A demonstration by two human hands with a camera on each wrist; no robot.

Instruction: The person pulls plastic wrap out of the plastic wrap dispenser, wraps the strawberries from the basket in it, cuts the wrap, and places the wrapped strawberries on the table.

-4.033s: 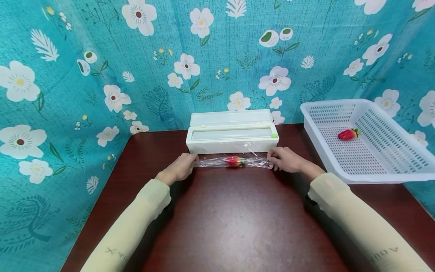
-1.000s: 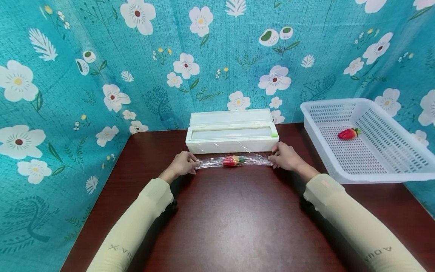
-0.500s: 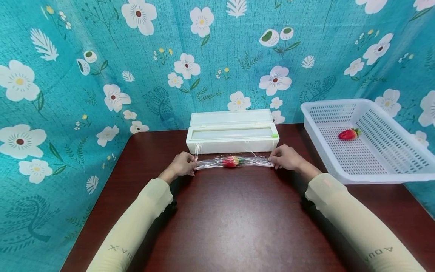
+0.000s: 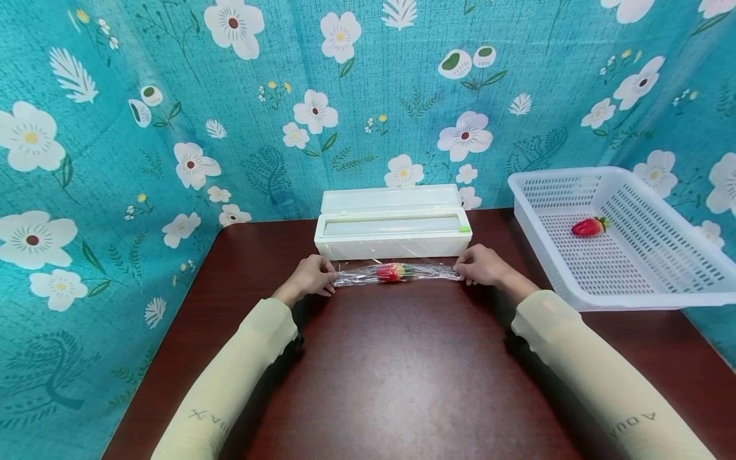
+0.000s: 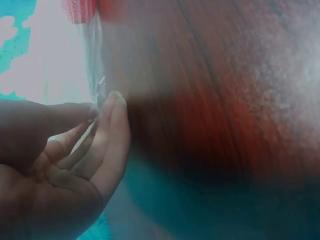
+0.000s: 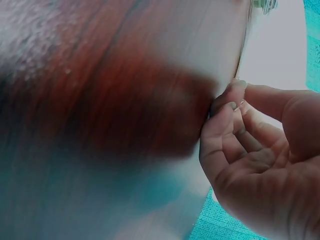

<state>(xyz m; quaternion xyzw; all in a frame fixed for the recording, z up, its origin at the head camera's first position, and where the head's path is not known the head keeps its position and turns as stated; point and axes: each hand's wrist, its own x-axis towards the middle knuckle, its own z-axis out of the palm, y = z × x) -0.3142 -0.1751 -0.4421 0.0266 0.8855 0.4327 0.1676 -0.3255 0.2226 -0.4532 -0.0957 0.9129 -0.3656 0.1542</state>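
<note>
A red and yellow strawberry (image 4: pixel 392 272) lies wrapped in clear plastic wrap (image 4: pixel 428 271) in front of the white dispenser box. My left hand (image 4: pixel 314 275) pinches the left end of the wrap between thumb and fingers, as the left wrist view also shows. At the other end, my right hand (image 4: pixel 482 266) pinches the twisted film with thumb and fingertips. Faint strands of film run from the bundle up to the front of the wrap dispenser (image 4: pixel 393 246), whose lid stands raised with the roll inside.
To the right stands a white perforated plastic basket (image 4: pixel 650 300) holding another strawberry (image 4: pixel 590 226). Everything rests on a dark brown table (image 4: pixel 391 370). A teal flowered cloth (image 4: pixel 368 96) hangs behind and beside it.
Since four seconds ago the strawberry has rolled, showing more yellow and green, and shifted slightly left. Both hands keep their hold on the wrap ends with only small movements.
</note>
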